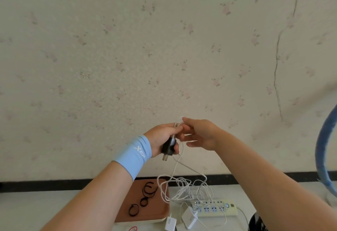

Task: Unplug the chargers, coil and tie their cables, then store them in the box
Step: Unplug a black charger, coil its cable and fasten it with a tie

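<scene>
My left hand point(163, 136), with a light-blue wristband, grips a black charger plug point(168, 147) raised in front of the wall, its two prongs pointing down. My right hand point(199, 133) is just to its right and pinches a loop of the charger's white cable point(177, 165) at the fingertips. The rest of that cable hangs down into a loose tangle on the table. Two white chargers point(189, 217) lie beside a pale power strip point(217, 208) at the lower right. The box point(144, 220) is a shallow brown tray with a cream rim holding several black cable ties point(148, 190).
A red band point(132, 228) lies at the table's front edge. A blue hoop-shaped thing point(321, 159) rises at the right edge. A dark object point(257, 223) sits at the bottom right. The wallpapered wall is close behind the table.
</scene>
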